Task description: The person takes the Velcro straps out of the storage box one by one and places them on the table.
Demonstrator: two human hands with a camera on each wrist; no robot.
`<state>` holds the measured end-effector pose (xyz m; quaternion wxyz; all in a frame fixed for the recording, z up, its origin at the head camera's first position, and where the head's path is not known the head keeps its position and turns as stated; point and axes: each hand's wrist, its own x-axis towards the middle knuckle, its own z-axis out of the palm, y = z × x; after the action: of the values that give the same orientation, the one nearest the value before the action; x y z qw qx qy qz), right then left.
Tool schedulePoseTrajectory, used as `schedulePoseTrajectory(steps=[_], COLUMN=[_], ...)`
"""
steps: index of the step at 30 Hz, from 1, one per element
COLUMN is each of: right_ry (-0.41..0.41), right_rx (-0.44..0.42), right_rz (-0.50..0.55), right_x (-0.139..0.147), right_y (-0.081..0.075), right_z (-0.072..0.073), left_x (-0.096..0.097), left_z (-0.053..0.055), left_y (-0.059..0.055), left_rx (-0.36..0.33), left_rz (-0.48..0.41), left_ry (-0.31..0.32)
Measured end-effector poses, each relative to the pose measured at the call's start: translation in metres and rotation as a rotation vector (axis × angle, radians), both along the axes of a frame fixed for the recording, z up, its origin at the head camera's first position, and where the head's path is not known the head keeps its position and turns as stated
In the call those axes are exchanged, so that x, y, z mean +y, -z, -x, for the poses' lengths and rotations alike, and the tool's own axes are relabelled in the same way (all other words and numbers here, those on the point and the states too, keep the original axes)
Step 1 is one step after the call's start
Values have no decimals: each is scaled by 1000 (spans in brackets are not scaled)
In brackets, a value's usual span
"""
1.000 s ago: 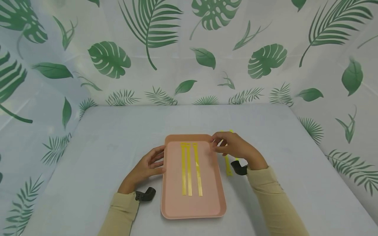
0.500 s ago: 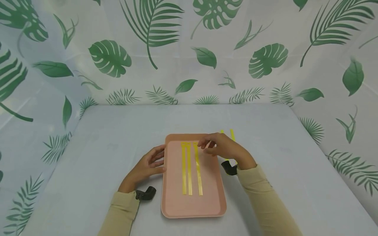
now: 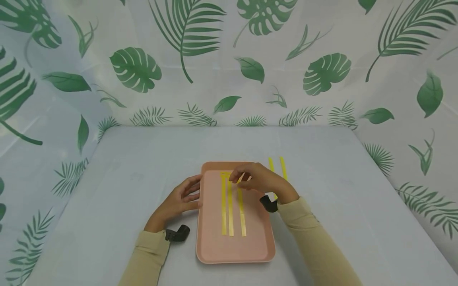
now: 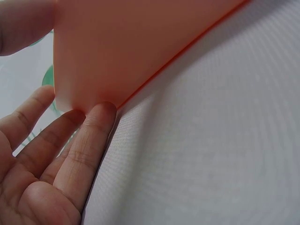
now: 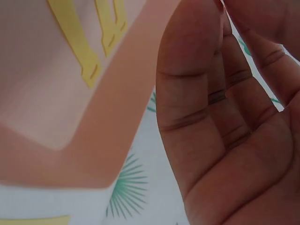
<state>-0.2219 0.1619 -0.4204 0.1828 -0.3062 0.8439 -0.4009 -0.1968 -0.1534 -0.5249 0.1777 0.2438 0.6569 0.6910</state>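
Observation:
A pink rectangular tray lies on the table. On it are three flat yellow strips, side by side, each with a wider slotted end at the far side; the right wrist view shows these slotted ends close up. My left hand touches the tray's left edge, and in the left wrist view its extended fingertips meet the tray's side. My right hand hovers over the tray's upper right part with loosely bent fingers and nothing visible between them. It covers part of the strips.
Beyond the tray's right side, two more yellow strips lie on the white tabletop, partly hidden by the right hand and wrist. A leaf-patterned cloth stands behind and at both sides. Each wrist carries a black camera mount.
My right hand has moved left from the tray's right rim to over the strips, uncovering more of the strips on the table. The left hand stays at the left edge.

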Motion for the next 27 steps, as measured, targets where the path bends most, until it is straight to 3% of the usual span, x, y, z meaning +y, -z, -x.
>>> schedulePoseTrajectory(steps=[5, 10, 20, 27], right_ry=[-106, -166, -198, -167], right_rx=[103, 92, 57, 13], right_rz=[23, 16, -21, -71], right_x=[-8, -15, -28, -35], right_y=[7, 11, 18, 23], right_z=[4, 6, 12, 13], left_x=[0, -1, 0, -1], left_z=[0, -1, -1, -1], left_y=[-1, -2, -2, -3], left_rx=[-13, -19, -27, -29], left_rz=[4, -3, -10, -5], left_ry=[2, -2, 5, 3])
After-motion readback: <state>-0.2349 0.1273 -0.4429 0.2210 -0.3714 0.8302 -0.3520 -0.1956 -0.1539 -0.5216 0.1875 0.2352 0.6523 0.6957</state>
